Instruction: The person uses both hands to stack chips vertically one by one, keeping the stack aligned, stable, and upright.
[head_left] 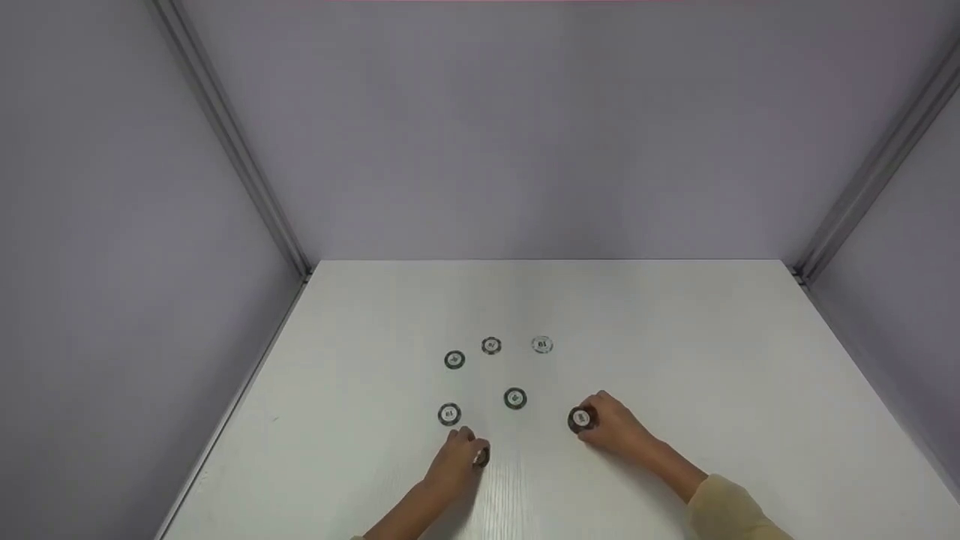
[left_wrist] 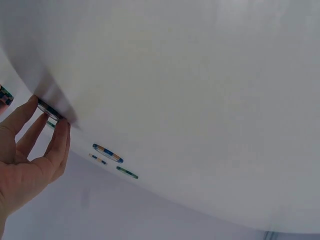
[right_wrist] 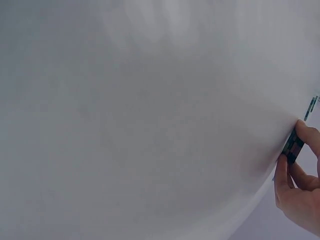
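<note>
Between the thumb and fingers of my left hand (head_left: 452,461) is a dark-edged poker chip (head_left: 483,457), low over or on the white tabletop; the left wrist view shows that chip (left_wrist: 49,110) edge-on. My right hand (head_left: 619,427) grips a short stack of poker chips (head_left: 580,419) by its sides, a pale printed face on top. In the right wrist view the stack (right_wrist: 293,147) shows green, dark and pinkish edges. Just beyond the left hand lies a dark-rimmed chip (head_left: 449,414). A green-centred chip (head_left: 515,398) lies between the two hands.
Farther back lie a dark green chip (head_left: 454,360), a dark-rimmed chip (head_left: 491,346) and a pale chip (head_left: 542,344), apart from each other. Grey panels (head_left: 480,150) enclose the white table (head_left: 690,330) at the back and both sides.
</note>
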